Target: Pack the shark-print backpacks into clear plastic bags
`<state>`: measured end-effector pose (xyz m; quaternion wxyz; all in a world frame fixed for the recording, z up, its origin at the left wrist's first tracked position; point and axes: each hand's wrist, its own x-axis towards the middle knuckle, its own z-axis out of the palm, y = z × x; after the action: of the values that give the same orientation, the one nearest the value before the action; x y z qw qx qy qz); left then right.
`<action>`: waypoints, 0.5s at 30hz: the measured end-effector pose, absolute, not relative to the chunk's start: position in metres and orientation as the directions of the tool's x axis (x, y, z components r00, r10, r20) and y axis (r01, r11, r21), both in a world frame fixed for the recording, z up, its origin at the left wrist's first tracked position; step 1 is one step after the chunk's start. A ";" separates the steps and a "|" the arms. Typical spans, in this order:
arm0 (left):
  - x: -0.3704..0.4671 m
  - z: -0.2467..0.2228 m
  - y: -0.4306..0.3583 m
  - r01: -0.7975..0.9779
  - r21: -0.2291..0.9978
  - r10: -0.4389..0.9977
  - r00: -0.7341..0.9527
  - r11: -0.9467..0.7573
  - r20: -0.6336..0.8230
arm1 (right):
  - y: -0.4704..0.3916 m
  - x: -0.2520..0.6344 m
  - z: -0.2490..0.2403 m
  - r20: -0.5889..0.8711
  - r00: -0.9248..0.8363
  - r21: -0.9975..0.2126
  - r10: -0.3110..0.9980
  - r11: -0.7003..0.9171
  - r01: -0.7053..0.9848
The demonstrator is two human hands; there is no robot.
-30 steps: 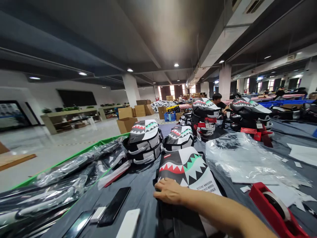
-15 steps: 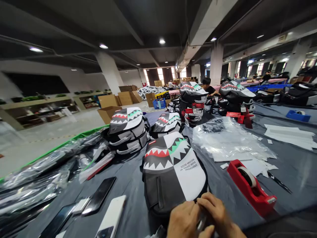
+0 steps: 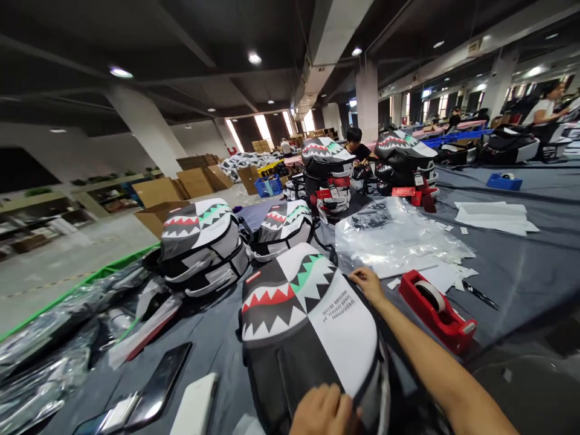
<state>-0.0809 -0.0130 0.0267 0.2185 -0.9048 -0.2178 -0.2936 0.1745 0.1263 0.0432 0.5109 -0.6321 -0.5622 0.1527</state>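
Grey, black and white, one backpack (image 3: 312,332) lay front-up on the desk (image 3: 530,272), directly before the wearer. The right hand (image 3: 369,285) had a narrow grip, thumb and forefinger close together, seeming to pinch the bag's upper right edge. The left hand (image 3: 321,411) touched its lower end with curled fingers; how far that grip was closed, I could not tell.

A red-and-green band with jagged white teeth crossed the bag's front, and small dark lettering ran upside down on the white panel. Just behind stood one stack of two similar bags (image 3: 199,241) and, beside it, one smaller-looking bag (image 3: 285,226). Two tape dispensers were there: one red (image 3: 453,332), near the right forearm, and one blue (image 3: 504,182), well apart, farther back.
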 end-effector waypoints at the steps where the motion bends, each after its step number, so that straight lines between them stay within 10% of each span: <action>1: -0.080 0.036 -0.009 0.534 -0.246 0.295 0.730 -0.809 0.616 | 0.134 0.175 0.045 0.362 0.313 -0.813 0.878 0.133 0.567; 9: -0.068 0.022 -0.010 0.448 -0.162 0.270 0.748 -0.879 0.606 | 0.019 0.175 -0.004 0.418 0.179 -0.734 0.891 0.215 0.644; 15: -0.016 0.017 -0.016 0.664 0.037 0.660 0.734 -0.747 0.161 | -0.015 0.141 -0.060 0.410 0.143 -0.689 0.901 0.203 0.696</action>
<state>-0.0161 -0.0162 0.0175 0.0116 -0.9309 -0.3556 -0.0821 0.1409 -0.0153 -0.0596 0.4326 -0.6201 -0.6437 0.1183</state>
